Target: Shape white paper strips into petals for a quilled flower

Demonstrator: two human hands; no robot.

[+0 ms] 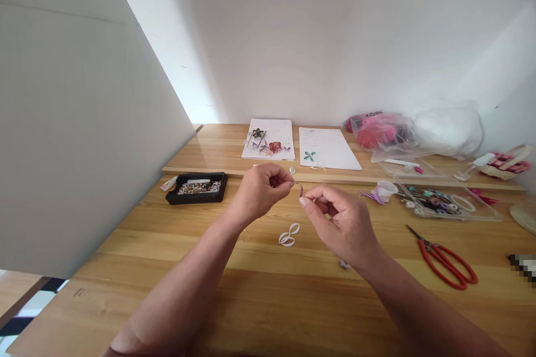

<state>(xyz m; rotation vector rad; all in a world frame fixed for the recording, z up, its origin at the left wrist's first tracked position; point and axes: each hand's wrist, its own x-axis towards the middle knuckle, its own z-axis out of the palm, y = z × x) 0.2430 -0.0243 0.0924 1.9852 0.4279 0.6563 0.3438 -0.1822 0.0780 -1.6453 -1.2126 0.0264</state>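
Two hands (263, 192) (345, 226) partly hide a thin, seemingly purple strip (301, 190)

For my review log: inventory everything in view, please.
Broad wooden table: one, light brown, foreground
Thin curved strip: one, purple, centre
Looped flat strip: one, white, below centre
Metal scissors: one, red handles, table right
Shallow bead tray: one, black, table left
Rectangular paper stacks: two, white, back ledge
Flower ornaments: several, dark, red, green, on stacks
Plastic bagged bundles: two, pink and white, back right
Plastic parts box: one, clear, right
Small container: one, white, beside box
Checked item: one, pink, far right
Smooth panel: one, grey, left
Plain wall: one, white, back
Smaller bits: uncounted, mixed, scattered
Left hand: one, bare, grip on purple strip
Right hand: one, bare, grip on purple strip
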